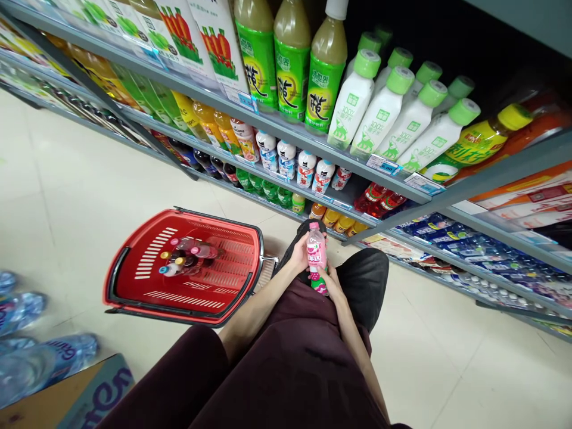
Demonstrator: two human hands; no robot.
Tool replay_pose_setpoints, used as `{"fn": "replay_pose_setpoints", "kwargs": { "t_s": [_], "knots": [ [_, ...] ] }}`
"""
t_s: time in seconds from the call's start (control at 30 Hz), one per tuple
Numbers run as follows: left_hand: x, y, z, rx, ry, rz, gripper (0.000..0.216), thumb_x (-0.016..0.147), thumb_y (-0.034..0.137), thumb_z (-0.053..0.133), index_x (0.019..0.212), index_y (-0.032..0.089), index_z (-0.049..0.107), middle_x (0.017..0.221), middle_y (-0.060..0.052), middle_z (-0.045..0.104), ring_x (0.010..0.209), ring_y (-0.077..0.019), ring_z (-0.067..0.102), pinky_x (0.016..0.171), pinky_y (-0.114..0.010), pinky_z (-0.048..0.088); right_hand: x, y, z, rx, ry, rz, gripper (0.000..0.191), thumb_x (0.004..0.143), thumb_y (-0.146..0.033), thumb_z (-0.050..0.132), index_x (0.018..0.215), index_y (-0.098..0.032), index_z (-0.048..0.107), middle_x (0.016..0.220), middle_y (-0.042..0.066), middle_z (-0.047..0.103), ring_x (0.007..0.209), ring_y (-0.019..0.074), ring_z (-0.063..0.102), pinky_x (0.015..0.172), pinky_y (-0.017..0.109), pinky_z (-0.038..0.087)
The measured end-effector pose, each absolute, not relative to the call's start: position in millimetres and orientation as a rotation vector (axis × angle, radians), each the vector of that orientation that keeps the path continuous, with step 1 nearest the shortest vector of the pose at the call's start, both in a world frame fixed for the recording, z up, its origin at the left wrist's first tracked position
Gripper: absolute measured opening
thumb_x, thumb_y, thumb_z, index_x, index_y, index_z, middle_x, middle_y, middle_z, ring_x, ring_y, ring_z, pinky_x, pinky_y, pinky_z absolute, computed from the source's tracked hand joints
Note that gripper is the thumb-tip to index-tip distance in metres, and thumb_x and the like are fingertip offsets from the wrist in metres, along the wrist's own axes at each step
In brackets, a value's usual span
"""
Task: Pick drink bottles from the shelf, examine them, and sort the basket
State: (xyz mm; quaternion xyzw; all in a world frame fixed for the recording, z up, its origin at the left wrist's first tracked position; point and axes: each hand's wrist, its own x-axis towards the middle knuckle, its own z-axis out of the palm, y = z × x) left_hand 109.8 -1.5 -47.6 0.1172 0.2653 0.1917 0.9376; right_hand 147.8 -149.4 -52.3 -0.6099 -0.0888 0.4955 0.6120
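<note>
I hold a small pink bottle [316, 253] with a pink cap upright in front of my lap. My left hand [298, 253] wraps its upper part from the left. My right hand [329, 281] grips its lower part from the right. A red shopping basket [134, 256] stands on the floor to the left of my hands, with several bottles [187, 257] lying in it. Its handle rests down along the rim.
Store shelves run across the top and right, packed with green juice bottles [290, 65], white bottles with green caps [384, 110] and small yogurt drinks [286, 158]. Packs of water bottles [40, 357] sit at the lower left. Pale tiled floor [67, 190] stretches left.
</note>
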Motion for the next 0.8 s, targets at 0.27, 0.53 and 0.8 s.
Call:
{"fn": "replay_pose_setpoints", "kwargs": {
  "t_s": [0.27,0.53,0.8],
  "knots": [
    [110.9,0.0,-44.5,0.247,0.576,0.415,0.037,0.094,0.038,0.062,0.119,0.013,0.071,0.109,-0.014,0.077,0.102,-0.0292,0.073,0.087,-0.038,0.058,153.1,-148.5,-51.1,-1.519,-0.207,0.961,0.043,0.069,-0.051,0.083,0.093,-0.02,0.065,0.093,0.004,0.074,0.076,0.0189,0.071,0.068,0.03,0.057],
    [111.9,1.7,-36.3,0.209,0.64,0.502,0.031,0.092,0.033,0.063,0.114,0.013,0.07,0.104,-0.011,0.077,0.095,-0.0248,0.073,0.087,-0.036,0.058,155.9,-149.7,-47.2,-1.493,-0.197,1.054,0.041,0.077,-0.058,0.072,0.088,-0.019,0.076,0.08,0.004,0.077,0.075,0.0235,0.069,0.068,0.034,0.055],
    [115.7,-3.6,-14.1,0.219,0.815,0.483,0.038,0.083,0.042,0.072,0.104,0.011,0.072,0.098,-0.012,0.077,0.101,-0.0311,0.07,0.089,-0.035,0.056,146.1,-148.2,-42.6,-1.372,-0.148,1.217,0.067,0.081,-0.072,0.056,0.092,-0.008,0.075,0.074,0.012,0.077,0.062,0.0229,0.07,0.06,0.033,0.057]
  ]
}}
